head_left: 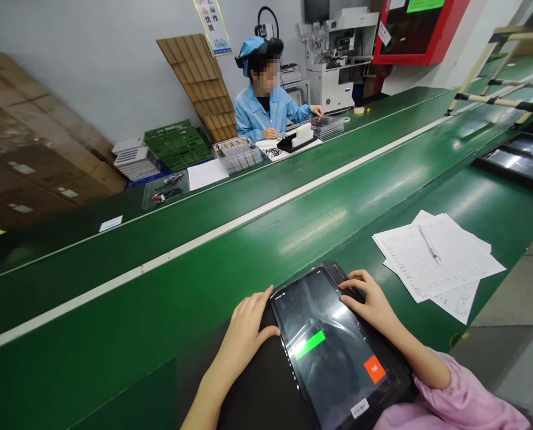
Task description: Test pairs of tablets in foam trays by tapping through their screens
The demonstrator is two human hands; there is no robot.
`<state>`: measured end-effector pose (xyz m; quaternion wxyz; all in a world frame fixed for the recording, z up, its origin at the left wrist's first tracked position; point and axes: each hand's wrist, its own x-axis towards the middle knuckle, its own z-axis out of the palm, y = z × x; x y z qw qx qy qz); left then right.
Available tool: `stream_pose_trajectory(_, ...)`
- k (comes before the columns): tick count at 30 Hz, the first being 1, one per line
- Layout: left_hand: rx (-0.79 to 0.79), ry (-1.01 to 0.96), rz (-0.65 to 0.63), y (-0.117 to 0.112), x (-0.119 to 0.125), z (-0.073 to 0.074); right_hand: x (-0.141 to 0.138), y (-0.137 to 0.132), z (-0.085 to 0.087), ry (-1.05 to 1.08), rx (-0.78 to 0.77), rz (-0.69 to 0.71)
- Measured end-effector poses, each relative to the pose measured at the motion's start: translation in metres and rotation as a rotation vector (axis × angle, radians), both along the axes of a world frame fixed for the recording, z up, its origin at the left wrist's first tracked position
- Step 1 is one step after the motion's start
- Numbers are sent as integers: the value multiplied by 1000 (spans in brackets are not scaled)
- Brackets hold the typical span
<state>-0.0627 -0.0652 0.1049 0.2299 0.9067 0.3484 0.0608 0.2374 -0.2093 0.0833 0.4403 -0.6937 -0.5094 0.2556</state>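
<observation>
Cardboard boxes (37, 137) at nine o'clock; left hand (247, 327) at six, loosely open, touching the tablet (333, 364) along its left edge without closing on it; blue-coated person (248, 113) at twelve; tablet lying screen-up at five; right hand (370, 301) at four, half-curled, thumb touching the tablet's right edge; papers (454, 251) toward three.

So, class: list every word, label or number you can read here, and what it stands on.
"Fail", apparently: orange square on the tablet.
"优质": wall poster; other characters unclear.
Too small or blurred: white sticker, papers, carton labels, green sign on the red cabinet.
</observation>
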Motion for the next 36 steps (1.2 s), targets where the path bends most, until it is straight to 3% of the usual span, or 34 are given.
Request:
stream_pose_trajectory(9, 5, -11, -19, 1, -1, -5, 7, 6, 2, -106, -145, -9)
stream_pose_trajectory(22, 6, -5, -17, -1, 2, 0, 17, 14, 0, 38, -164, 68)
stream_pose_trajectory(32, 0, -16, -7, 0, 3, 0, 22, 15, -4, 68, -78, 178)
stream_pose_trajectory(36, -12, -21, -2, -2, 4, 2, 24, 18, 4, 207, 125, 55)
